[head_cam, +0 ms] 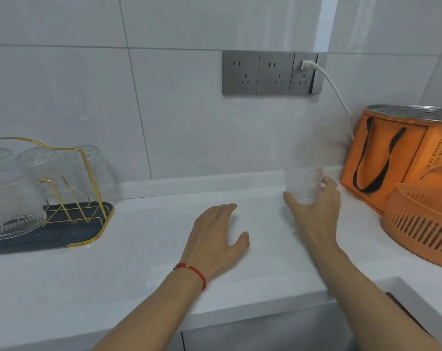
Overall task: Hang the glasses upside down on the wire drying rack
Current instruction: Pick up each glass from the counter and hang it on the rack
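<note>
A clear glass (303,181) stands upright near the back of the white counter, right of centre, blurred. My right hand (316,206) is wrapped around its lower part, thumb on the left and fingers on the right. My left hand (217,234) lies flat on the counter at the middle, palm down, fingers apart, holding nothing. At the far left a gold wire drying rack (88,173) stands on a dark tray (63,239). Several clear patterned glasses (15,198) hang upside down on it.
An orange bag (381,160) with black handles stands against the right wall, with an orange slatted basket (417,224) in front of it. A white cable (338,97) runs from grey wall sockets (268,73) down behind the bag. The counter's front edge (240,310) runs across below my arms.
</note>
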`<action>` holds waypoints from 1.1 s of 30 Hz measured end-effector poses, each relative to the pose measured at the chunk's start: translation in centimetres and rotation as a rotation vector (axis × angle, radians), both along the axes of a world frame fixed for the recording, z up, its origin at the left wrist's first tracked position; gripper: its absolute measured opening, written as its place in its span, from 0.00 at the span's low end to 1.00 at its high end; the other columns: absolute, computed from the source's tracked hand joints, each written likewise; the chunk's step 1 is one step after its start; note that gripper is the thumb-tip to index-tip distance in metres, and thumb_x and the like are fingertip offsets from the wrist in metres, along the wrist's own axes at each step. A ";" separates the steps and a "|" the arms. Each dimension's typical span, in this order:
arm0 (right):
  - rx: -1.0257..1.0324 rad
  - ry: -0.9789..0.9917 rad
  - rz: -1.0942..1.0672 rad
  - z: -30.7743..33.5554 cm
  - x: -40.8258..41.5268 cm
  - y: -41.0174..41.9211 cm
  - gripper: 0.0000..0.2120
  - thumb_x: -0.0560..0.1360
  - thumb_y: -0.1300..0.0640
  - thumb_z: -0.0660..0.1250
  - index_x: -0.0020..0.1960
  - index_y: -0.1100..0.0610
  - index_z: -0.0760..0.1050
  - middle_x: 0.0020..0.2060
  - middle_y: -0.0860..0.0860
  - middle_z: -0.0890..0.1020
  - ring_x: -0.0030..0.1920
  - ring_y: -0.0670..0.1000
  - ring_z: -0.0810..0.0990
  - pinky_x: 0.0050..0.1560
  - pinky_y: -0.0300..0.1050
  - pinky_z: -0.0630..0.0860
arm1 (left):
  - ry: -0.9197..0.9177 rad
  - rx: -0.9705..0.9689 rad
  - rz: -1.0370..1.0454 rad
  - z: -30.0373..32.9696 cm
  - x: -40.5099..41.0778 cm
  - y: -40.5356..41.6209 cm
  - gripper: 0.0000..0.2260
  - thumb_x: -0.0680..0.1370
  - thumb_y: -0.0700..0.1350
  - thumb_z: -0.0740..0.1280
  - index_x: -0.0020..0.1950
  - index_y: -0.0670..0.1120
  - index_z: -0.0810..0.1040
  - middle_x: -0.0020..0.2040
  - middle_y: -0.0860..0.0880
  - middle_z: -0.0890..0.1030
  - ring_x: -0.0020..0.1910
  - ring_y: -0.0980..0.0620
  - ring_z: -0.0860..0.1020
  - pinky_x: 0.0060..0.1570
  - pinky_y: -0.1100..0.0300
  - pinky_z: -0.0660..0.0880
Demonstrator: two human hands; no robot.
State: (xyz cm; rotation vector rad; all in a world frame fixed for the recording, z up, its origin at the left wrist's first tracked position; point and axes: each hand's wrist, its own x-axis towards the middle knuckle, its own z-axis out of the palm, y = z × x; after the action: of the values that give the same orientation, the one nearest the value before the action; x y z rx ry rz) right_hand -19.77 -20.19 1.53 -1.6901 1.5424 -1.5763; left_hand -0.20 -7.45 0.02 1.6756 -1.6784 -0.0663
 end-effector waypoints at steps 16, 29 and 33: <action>0.382 -0.093 1.038 3.0 14.4 14.4 0.21 0.80 0.37 0.63 0.70 0.42 0.73 0.62 0.52 0.83 0.52 0.48 0.88 0.60 0.54 0.83 | 1.199 -0.078 -0.048 4.1 10.6 11.1 0.19 0.75 0.53 0.70 0.59 0.42 0.82 0.53 0.39 0.83 0.49 0.42 0.83 0.47 0.43 0.82; -0.188 0.200 0.857 14.8 24.0 17.1 0.26 0.73 0.46 0.75 0.70 0.41 0.75 0.59 0.45 0.80 0.56 0.49 0.81 0.56 0.41 0.76 | -0.282 0.135 0.524 -0.9 17.5 14.8 0.24 0.75 0.60 0.59 0.66 0.48 0.74 0.65 0.49 0.75 0.68 0.47 0.70 0.70 0.49 0.64; -0.238 0.460 0.843 16.3 28.2 16.6 0.32 0.73 0.47 0.75 0.75 0.52 0.72 0.69 0.52 0.79 0.68 0.55 0.76 0.63 0.46 0.72 | -0.266 0.159 0.507 -1.0 17.5 15.1 0.21 0.76 0.57 0.58 0.62 0.46 0.76 0.65 0.49 0.76 0.65 0.47 0.71 0.68 0.52 0.66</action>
State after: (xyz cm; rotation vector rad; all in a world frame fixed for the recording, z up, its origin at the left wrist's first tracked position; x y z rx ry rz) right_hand 8.44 -3.59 17.84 -2.4972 0.6019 -0.9761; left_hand 17.32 7.62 -0.97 2.2654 -1.4064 0.2851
